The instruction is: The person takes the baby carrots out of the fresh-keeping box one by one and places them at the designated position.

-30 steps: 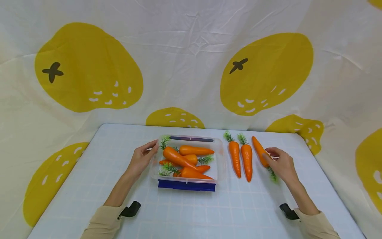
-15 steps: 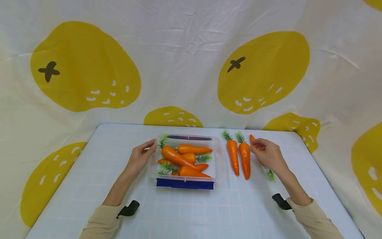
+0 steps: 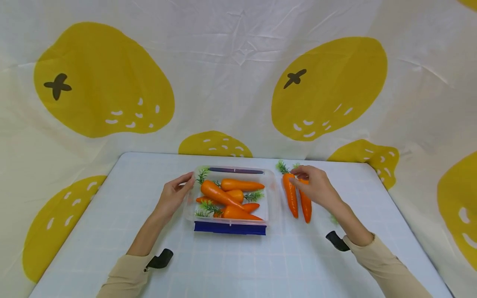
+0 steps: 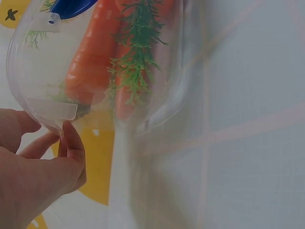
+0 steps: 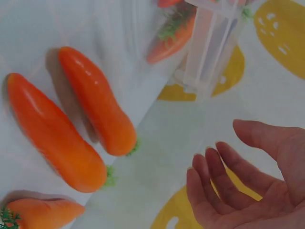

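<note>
My left hand (image 3: 172,195) pinches the left rim of a clear plastic container (image 3: 274,203), thumb and fingers meeting at its corner in the left wrist view. Inside lie several orange carrots (image 3: 220,194) with green leafy tops. To the right of the container, two carrots lie side by side on the table, a left one (image 3: 290,196) and a right one (image 3: 306,207). My right hand (image 3: 316,187) hovers over their leafy ends with fingers loosely bent and nothing between them. A third loose carrot (image 5: 45,213) shows in the right wrist view; in the head view the right hand and forearm mostly hide it.
A dark blue locking flap (image 3: 230,228) hangs along the container's front side, with another flap (image 3: 236,170) at the back. The pale checked table (image 3: 238,265) ends at a hanging cloth (image 3: 223,82) printed with large yellow fruit.
My right hand has moved left, from the rightmost loose carrot to above the other two, leaving that carrot on the table. The left hand keeps its place on the container.
</note>
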Demonstrator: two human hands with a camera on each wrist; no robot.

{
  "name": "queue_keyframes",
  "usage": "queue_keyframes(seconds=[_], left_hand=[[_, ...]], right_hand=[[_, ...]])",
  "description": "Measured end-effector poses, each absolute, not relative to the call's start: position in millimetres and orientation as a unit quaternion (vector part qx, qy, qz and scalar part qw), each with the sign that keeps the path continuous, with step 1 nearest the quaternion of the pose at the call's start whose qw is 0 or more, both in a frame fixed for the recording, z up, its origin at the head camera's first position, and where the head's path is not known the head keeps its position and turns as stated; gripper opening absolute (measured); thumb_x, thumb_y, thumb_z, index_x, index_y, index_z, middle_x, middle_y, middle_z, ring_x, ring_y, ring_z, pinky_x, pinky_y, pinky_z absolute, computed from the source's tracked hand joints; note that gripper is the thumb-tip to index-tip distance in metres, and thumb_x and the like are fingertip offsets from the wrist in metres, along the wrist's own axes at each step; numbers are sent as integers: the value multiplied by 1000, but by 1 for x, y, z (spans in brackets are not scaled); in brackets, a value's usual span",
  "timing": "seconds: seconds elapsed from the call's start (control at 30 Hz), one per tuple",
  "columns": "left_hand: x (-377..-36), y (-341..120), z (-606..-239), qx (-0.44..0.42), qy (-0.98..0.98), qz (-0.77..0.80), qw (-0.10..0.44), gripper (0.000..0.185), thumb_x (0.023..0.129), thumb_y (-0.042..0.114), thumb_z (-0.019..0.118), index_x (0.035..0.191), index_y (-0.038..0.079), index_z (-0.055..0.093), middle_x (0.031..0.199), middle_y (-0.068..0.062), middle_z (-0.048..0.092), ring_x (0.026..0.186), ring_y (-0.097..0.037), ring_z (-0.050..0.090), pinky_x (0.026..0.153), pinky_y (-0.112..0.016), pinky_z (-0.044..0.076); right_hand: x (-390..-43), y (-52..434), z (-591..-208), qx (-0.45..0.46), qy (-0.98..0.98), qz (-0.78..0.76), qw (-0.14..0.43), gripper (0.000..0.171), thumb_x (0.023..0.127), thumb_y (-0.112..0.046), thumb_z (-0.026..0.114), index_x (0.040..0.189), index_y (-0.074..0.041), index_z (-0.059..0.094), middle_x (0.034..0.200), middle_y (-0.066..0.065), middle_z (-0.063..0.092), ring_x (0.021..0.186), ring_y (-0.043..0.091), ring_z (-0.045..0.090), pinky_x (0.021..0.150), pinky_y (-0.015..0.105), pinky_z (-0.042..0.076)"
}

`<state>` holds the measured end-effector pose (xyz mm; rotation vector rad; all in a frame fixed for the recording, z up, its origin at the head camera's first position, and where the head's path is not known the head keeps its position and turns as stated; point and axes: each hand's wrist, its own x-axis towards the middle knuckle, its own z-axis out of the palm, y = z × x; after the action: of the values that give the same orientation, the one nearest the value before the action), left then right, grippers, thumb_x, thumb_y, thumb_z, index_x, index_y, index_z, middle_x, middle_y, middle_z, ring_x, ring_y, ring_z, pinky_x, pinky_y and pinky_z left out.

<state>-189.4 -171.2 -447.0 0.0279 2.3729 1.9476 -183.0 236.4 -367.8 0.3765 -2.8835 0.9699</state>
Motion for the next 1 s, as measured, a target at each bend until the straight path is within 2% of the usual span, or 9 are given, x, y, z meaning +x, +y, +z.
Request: queue_keyframes(seconds=[0.37, 0.6, 0.83, 0.9, 1.0], left_hand=[[-190, -172, -447, 5, 774, 633, 37, 55, 93, 41, 58, 138, 12, 50, 134, -8, 53, 115, -32, 52, 85, -11, 43], [-190, -171, -447, 6, 773, 633, 37, 54, 93, 41, 59, 138, 13, 51, 135, -7, 53, 116, -33, 52, 86, -12, 44], [-190, -171, -447, 10, 769, 638, 34, 52, 93, 39, 58, 137, 12, 52, 135, -8, 53, 117, -35, 51, 86, -12, 44], [-190, -171, -447, 11, 767, 640, 36, 52, 94, 37, 58, 138, 11, 50, 136, -9, 52, 115, -32, 52, 86, -12, 44], [-189, -171, -444, 9, 763, 646, 41, 50, 95, 31, 58, 138, 7, 50, 135, -12, 52, 107, -21, 57, 84, -11, 44]], right_hand=[[-186, 199, -362, 172, -934, 312, 8, 31, 87, -22, 71, 112, -5, 66, 108, 10, 65, 97, 26, 59, 85, 41, 51], [-184, 181, -363, 231, -917, 326, 13, 28, 86, -17, 72, 110, -3, 67, 108, 11, 66, 97, 29, 60, 85, 44, 50], [-181, 163, -370, 262, -914, 310, -4, 31, 86, -23, 72, 113, -9, 65, 109, 6, 65, 99, 25, 59, 85, 40, 50], [-180, 157, -372, 270, -911, 310, -13, 33, 85, -24, 72, 113, -9, 65, 110, 7, 65, 100, 26, 59, 86, 40, 50], [-178, 150, -375, 282, -906, 315, -28, 36, 84, -25, 73, 115, -8, 64, 111, 7, 64, 102, 27, 59, 87, 40, 50]])
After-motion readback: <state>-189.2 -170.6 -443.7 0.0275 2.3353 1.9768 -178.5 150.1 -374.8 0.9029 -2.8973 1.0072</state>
